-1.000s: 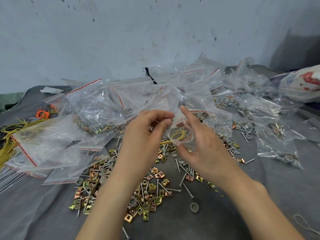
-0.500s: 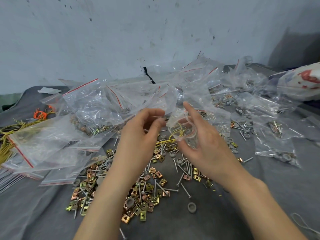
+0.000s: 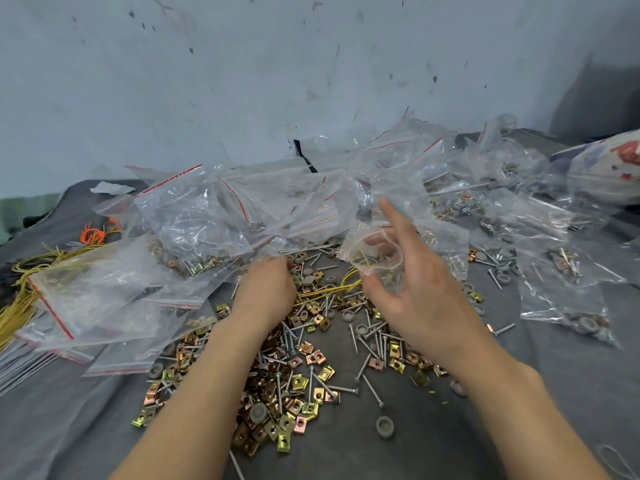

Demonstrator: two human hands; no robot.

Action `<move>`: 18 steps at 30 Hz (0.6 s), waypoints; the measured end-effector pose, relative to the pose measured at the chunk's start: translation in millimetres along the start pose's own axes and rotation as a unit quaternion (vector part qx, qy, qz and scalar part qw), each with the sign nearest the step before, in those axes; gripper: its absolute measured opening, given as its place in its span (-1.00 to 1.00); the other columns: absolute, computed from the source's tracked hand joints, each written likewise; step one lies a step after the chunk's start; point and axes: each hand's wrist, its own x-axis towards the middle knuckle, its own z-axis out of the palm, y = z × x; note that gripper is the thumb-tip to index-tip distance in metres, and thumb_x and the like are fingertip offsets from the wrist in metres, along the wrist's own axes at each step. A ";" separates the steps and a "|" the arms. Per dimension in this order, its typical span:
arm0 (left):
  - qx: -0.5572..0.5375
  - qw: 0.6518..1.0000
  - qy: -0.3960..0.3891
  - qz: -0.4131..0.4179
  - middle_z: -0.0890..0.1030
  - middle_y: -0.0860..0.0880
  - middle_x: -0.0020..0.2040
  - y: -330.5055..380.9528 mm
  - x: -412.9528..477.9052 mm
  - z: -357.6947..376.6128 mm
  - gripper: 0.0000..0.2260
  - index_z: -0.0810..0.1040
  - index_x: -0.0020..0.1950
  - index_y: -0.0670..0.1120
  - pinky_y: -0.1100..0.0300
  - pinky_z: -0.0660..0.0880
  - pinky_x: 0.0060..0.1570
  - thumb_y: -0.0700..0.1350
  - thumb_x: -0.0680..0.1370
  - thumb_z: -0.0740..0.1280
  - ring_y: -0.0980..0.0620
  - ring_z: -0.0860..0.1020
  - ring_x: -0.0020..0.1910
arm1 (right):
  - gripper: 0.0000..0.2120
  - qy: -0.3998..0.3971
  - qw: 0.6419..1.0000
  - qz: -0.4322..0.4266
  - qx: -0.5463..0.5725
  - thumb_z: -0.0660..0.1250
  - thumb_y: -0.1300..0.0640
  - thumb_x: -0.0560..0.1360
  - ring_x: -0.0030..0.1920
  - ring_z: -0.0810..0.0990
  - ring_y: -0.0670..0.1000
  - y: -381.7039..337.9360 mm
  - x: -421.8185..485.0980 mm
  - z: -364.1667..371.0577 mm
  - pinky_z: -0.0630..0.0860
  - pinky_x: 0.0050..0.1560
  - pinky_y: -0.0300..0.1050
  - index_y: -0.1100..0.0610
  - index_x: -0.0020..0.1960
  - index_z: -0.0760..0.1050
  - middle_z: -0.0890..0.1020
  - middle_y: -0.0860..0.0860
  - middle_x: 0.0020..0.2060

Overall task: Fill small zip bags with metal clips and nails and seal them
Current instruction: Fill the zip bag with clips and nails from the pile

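Observation:
My right hand (image 3: 415, 299) holds a small clear zip bag (image 3: 372, 252) up above the table, thumb under its lower edge, index finger pointing upward behind it. My left hand (image 3: 266, 292) is down on the loose hardware, fingers curled toward the far side; the fingertips are hidden, so what they hold is unclear. Brass and copper-coloured metal clips (image 3: 287, 420) lie in a heap between my forearms. Silver nails (image 3: 375, 341) are scattered under my right hand.
A heap of empty red-striped zip bags (image 3: 207, 216) spreads across the back. Filled bags (image 3: 568, 306) lie at the right. Yellow wires (image 3: 20, 306) lie at the left edge, grey washers (image 3: 385, 426) on the grey cloth (image 3: 519, 393). A wall stands close behind.
My left hand has left the bag's mouth and dropped onto the pile of parts. My right hand keeps holding the bag, now slightly higher and further right.

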 end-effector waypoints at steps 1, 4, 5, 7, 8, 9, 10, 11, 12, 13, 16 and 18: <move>0.030 0.999 -0.015 -0.003 0.46 -0.19 0.37 -1.6 9.2 1.8 -0.62 0.44 0.42 -0.15 -0.09 0.37 0.36 -0.24 0.60 0.14 -0.17 0.41 0.34 | -0.26 0.006 1.000 0.001 0.006 0.25 -0.13 0.53 0.28 0.45 -0.16 0.7 1.8 -0.3 0.39 0.37 0.06 -0.30 0.55 -0.12 0.50 -0.27 0.19; 0.054 0.998 -0.028 -0.014 0.38 -0.23 0.43 -6.1 32.3 4.3 -0.58 0.34 0.45 -0.22 -0.09 0.29 0.41 -0.26 0.57 0.17 -0.22 0.31 0.41 | -0.26 0.017 1.000 0.009 0.024 0.28 -0.10 0.54 0.25 0.43 -0.21 3.5 5.1 -1.2 0.42 0.33 0.05 -0.34 0.53 -0.12 0.49 -0.32 0.17; 0.056 0.998 -0.028 -0.013 0.37 -0.24 0.42 -6.7 40.2 5.0 -0.59 0.34 0.43 -0.24 -0.09 0.30 0.40 -0.25 0.57 0.18 -0.22 0.32 0.40 | -0.25 0.019 0.999 0.012 0.029 0.28 -0.09 0.55 0.25 0.43 -0.21 4.9 5.8 -1.4 0.42 0.32 0.06 -0.34 0.53 -0.12 0.49 -0.32 0.17; 0.069 0.997 -0.032 0.001 0.34 -0.24 0.43 -8.0 57.7 5.8 -0.61 0.35 0.42 -0.24 -0.07 0.30 0.40 -0.21 0.60 0.17 -0.23 0.33 0.38 | -0.25 0.022 0.999 0.016 0.035 0.29 -0.09 0.55 0.25 0.43 -0.22 8.2 7.8 -1.4 0.44 0.29 0.08 -0.34 0.54 -0.12 0.49 -0.32 0.18; 0.068 0.997 -0.037 0.008 0.33 -0.23 0.44 -8.9 66.4 6.1 -0.61 0.35 0.44 -0.23 -0.07 0.29 0.41 -0.18 0.62 0.16 -0.23 0.34 0.39 | -0.25 0.022 0.999 0.017 0.037 0.30 -0.08 0.55 0.24 0.44 -0.23 9.8 8.7 -1.5 0.45 0.28 0.07 -0.34 0.54 -0.12 0.49 -0.33 0.17; 0.061 0.997 -0.043 0.016 0.31 -0.21 0.47 -8.8 74.8 6.1 -0.61 0.35 0.46 -0.20 -0.07 0.28 0.42 -0.16 0.64 0.15 -0.21 0.33 0.40 | -0.25 0.023 0.999 0.018 0.041 0.30 -0.07 0.55 0.23 0.44 -0.23 11.6 9.7 -1.9 0.46 0.26 0.07 -0.35 0.53 -0.12 0.49 -0.34 0.17; 0.052 0.997 -0.052 0.028 0.30 -0.19 0.49 -8.2 82.7 6.6 -0.61 0.35 0.48 -0.17 -0.05 0.26 0.45 -0.14 0.66 0.12 -0.19 0.32 0.43 | -0.25 0.024 0.998 0.019 0.046 0.30 -0.07 0.55 0.22 0.44 -0.22 13.0 10.3 -2.7 0.46 0.25 0.06 -0.36 0.53 -0.12 0.49 -0.34 0.17; 0.041 0.996 -0.067 0.042 0.28 -0.16 0.52 -6.2 89.5 7.4 -0.61 0.34 0.50 -0.15 -0.02 0.22 0.47 -0.12 0.68 0.09 -0.17 0.28 0.46 | -0.25 0.025 0.998 0.020 0.049 0.30 -0.07 0.55 0.22 0.45 -0.20 14.3 11.0 -3.6 0.46 0.24 0.06 -0.37 0.52 -0.12 0.49 -0.33 0.17; 0.030 0.995 -0.083 0.054 0.25 -0.14 0.54 -2.7 95.7 9.4 -0.61 0.33 0.51 -0.12 0.00 0.18 0.49 -0.09 0.69 0.06 -0.16 0.25 0.49 | -0.26 0.026 0.998 0.021 0.050 0.29 -0.08 0.55 0.22 0.46 -0.17 15.6 11.8 -4.7 0.47 0.23 0.06 -0.39 0.51 -0.13 0.50 -0.32 0.17; 0.021 0.993 -0.100 0.064 0.24 -0.13 0.55 2.3 100.4 12.4 -0.61 0.33 0.52 -0.09 0.00 0.16 0.50 -0.06 0.70 0.04 -0.15 0.23 0.50 | -0.26 0.027 0.998 0.023 0.049 0.29 -0.08 0.55 0.23 0.47 -0.15 16.4 12.2 -6.1 0.47 0.23 0.07 -0.40 0.51 -0.13 0.50 -0.30 0.17; 0.032 0.988 -0.126 0.081 0.24 -0.06 0.57 23.5 107.3 25.2 -0.58 0.34 0.51 0.01 -0.11 0.20 0.47 0.09 0.70 -0.01 -0.20 0.26 0.49 | -0.26 0.025 0.998 0.032 0.055 0.30 -0.08 0.56 0.22 0.51 -0.12 19.7 13.9 -9.2 0.49 0.22 0.11 -0.40 0.52 -0.11 0.50 -0.30 0.16; 0.046 0.987 -0.116 0.098 0.34 -0.08 0.52 38.3 107.0 32.7 -0.56 0.38 0.48 0.03 -0.15 0.28 0.41 0.15 0.67 0.01 -0.22 0.33 0.45 | -0.25 0.023 0.997 0.038 0.063 0.31 -0.07 0.55 0.16 0.57 -0.09 22.1 13.8 -11.6 0.51 0.20 0.13 -0.42 0.52 -0.10 0.50 -0.30 0.15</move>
